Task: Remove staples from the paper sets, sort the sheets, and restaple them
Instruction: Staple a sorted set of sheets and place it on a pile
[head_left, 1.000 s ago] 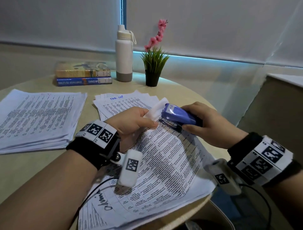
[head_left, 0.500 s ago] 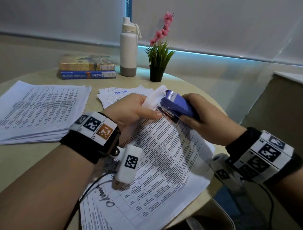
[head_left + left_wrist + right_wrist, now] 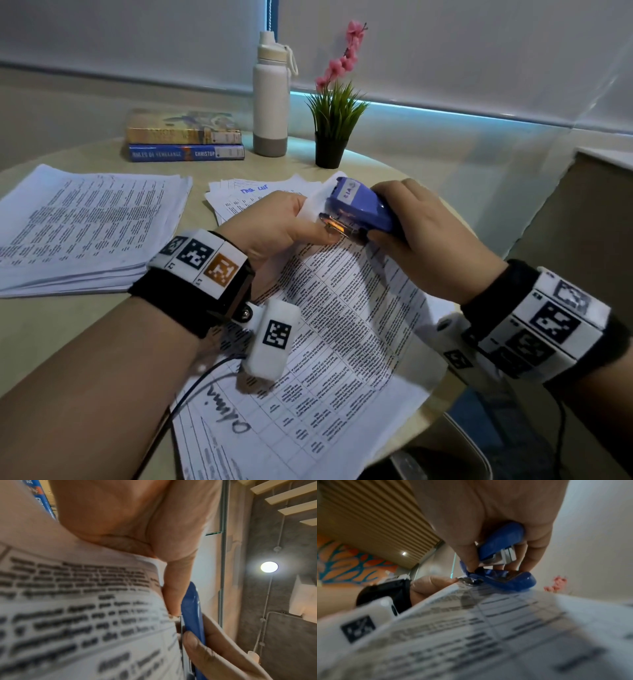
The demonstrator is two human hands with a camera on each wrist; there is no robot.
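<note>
My left hand (image 3: 287,222) pinches the raised top corner of a printed paper set (image 3: 342,325), thumb on top; the same paper set (image 3: 85,615) fills the left wrist view, held by my left hand (image 3: 173,588). My right hand (image 3: 421,233) grips a small blue stapler (image 3: 359,209) with its metal front end against that corner, right beside my left thumb. In the right wrist view the blue stapler (image 3: 498,563) stands with jaws apart and the lower one on the paper set (image 3: 488,628), gripped by my right hand (image 3: 496,540). The staple itself is hidden.
A thick stack of printed sheets (image 3: 85,226) lies at the left of the round table (image 3: 61,335). Another fanned pile (image 3: 246,195) sits behind my left hand. At the back stand two books (image 3: 185,140), a white bottle (image 3: 270,99) and a potted plant (image 3: 334,120).
Both hands, with the paper corner and stapler, have lifted a little off the table and the stapler's nose has tilted upward. My grips are unchanged.
</note>
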